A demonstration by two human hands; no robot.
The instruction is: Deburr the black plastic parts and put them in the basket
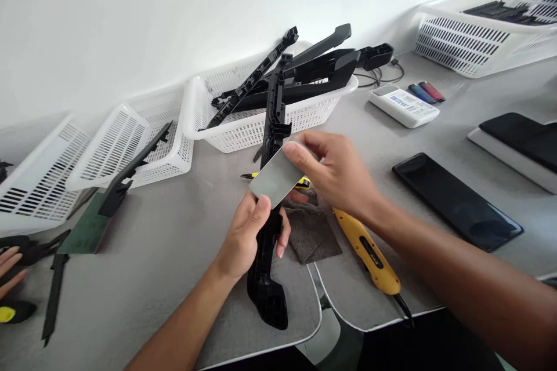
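Note:
My left hand (248,235) is wrapped around a long black plastic trim piece (270,298), which runs from the near table edge up toward a basket. A thin, grey rectangular sheet (281,178) lies at a slant across the trim piece. My right hand (337,165) pinches the sheet's upper right end, thumb on top. At its lower corner, the left thumb touches or nearly touches the sheet. Partly hidden beneath is a yellow-and-black cutter knife (303,183). A dark grey cloth (319,240) lies below, to the right of the left hand.
A yellow corded tool (369,255) and a black phone (456,200) lie on the right. Behind stands a white basket (243,138) of black trim pieces. Other baskets flank it. At far left, a co-worker's hand (9,272) is near a green sheet (87,229).

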